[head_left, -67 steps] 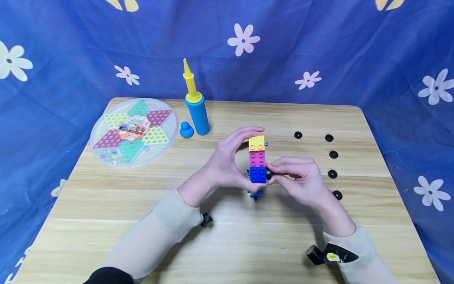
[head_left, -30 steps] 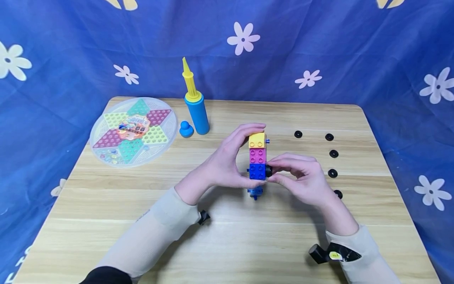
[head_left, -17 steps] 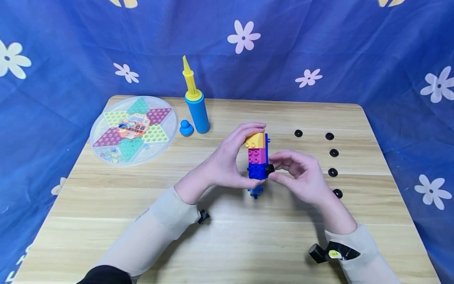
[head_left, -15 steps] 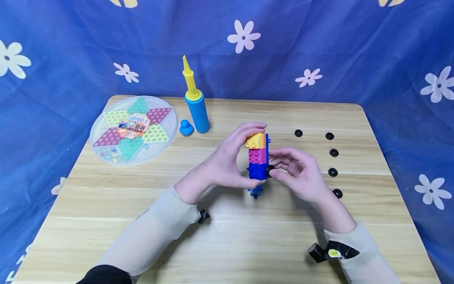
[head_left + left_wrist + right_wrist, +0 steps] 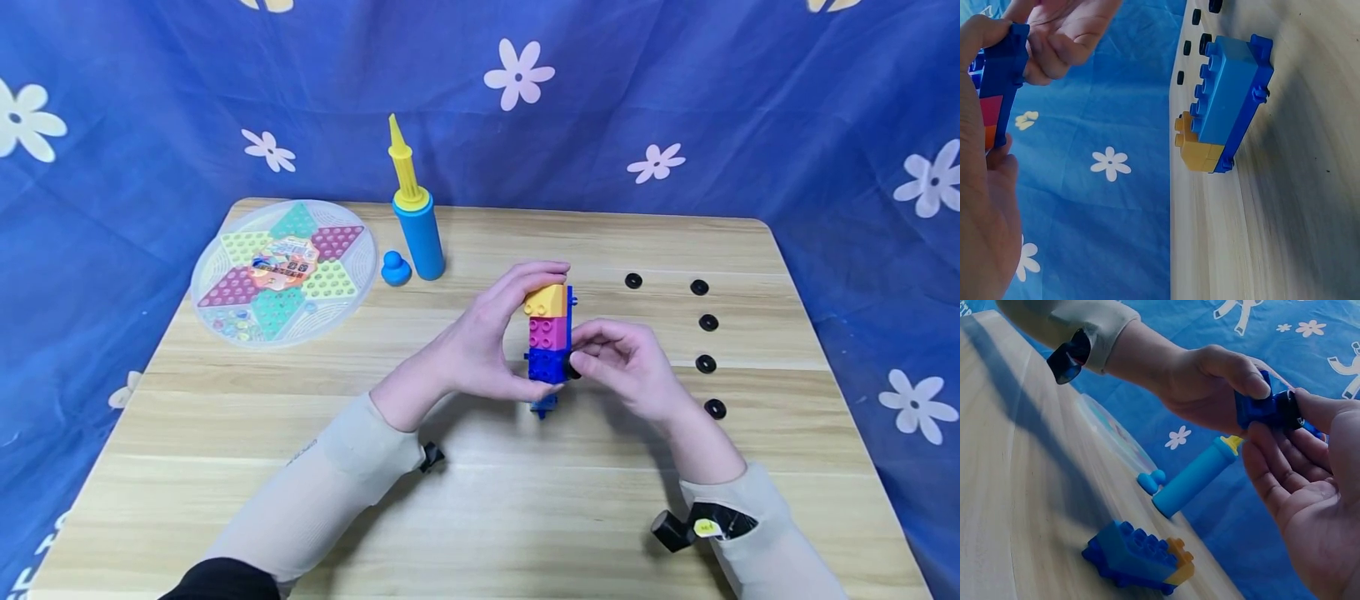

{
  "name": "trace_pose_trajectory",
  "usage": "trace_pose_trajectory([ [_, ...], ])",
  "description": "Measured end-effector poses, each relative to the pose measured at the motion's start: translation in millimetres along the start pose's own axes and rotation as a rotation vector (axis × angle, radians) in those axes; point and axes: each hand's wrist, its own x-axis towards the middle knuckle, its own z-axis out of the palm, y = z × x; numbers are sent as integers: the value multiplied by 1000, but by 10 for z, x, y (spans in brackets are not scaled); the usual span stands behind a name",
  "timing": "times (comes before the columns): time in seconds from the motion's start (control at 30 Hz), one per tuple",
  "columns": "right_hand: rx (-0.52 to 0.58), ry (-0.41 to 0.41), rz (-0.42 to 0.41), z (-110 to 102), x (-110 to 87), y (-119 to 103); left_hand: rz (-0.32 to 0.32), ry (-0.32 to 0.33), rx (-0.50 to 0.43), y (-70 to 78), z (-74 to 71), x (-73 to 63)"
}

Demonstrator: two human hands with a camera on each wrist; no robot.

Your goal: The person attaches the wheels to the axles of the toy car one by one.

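My left hand [image 5: 483,342] holds a toy car of building blocks above the table, fingers at its far end and thumb at its near end. Yellow, pink [image 5: 547,333] and dark blue bricks sit in a row on its blue wheel base. At the base's right side my right hand [image 5: 630,367] pinches a small black wheel [image 5: 1289,409], which sits against the blue part in the right wrist view. Below, a second block car [image 5: 1229,94], light blue and yellow on a blue base with bare axle pegs, stands on the table; the held car mostly hides it in the head view.
Several black wheels, one being this wheel [image 5: 706,364], lie on the right of the table. A blue and yellow hand pump [image 5: 420,237] stands at the back beside a small blue knobbed piece [image 5: 395,268]. A round Chinese checkers board [image 5: 281,271] lies back left.
The held car has turned so that its blue base faces more to the right. My right fingers loosened at the wheel, shifted, and now pinch it with the thumb over it.
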Motion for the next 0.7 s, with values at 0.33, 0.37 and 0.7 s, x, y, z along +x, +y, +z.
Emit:
trace_pose_trajectory([
  [0.33, 97, -15, -49, 15, -11, -24, 21, -53, -26, 0, 22, 15],
  [0.37, 105, -6, -60, 19, -13, -20, 16, -56, -29, 1, 25, 16],
  [0.7, 122, 84, -122, 32, -18, -15, -250, -135, -144, 38, 36, -12],
])
